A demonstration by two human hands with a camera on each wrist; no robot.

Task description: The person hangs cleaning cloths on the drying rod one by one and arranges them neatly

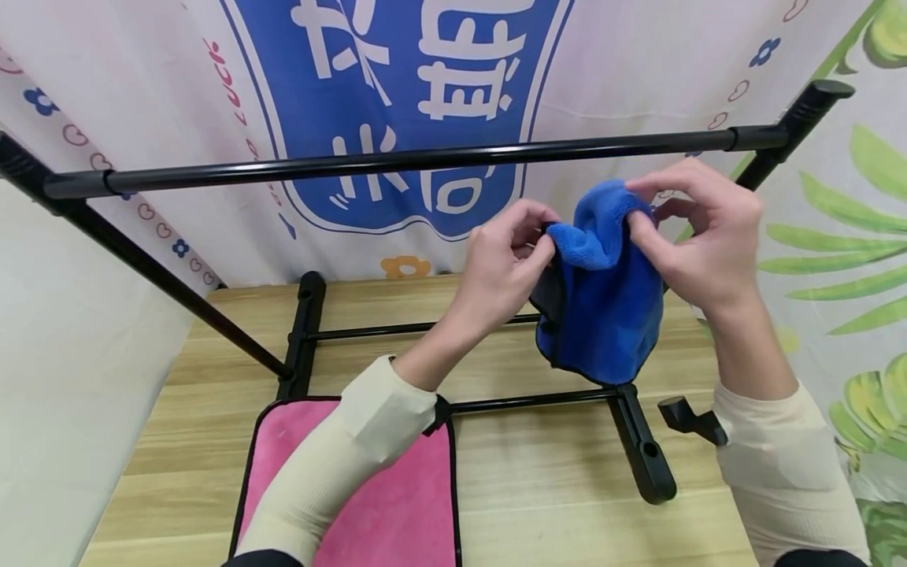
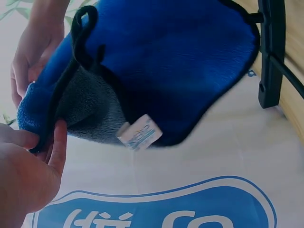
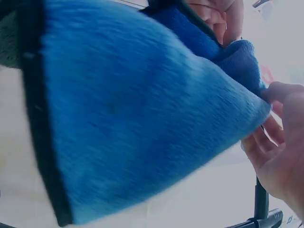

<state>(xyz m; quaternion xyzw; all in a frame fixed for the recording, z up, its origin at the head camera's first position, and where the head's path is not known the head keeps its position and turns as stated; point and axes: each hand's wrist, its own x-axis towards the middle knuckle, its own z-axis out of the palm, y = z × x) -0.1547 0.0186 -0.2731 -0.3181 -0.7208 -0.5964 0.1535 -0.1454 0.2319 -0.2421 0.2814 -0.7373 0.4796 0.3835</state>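
"Where was the blue cloth [image 1: 609,323]?"

"In midair, hanging between my left hand [image 1: 505,253] and my right hand [image 1: 708,232], near the right end of the black rack [image 1: 397,162]"

"What were your fingers doing?"

"On the left, thumb and fingertips pinched the cloth's dark-edged border; on the right, they pinched its bunched, folded-over top"

"Did the cloth show anything besides blue?"

"Yes, a grey side at the fold, and a white label [image 2: 141,133] sticking out beside the edging, its print too blurred for me to read"

"And below?"

"A pink cloth [image 1: 407,504] with black edging lay on the wooden tabletop [image 1: 567,488], toward the left, partly hidden from my head camera by my left sleeve [image 1: 333,472]"
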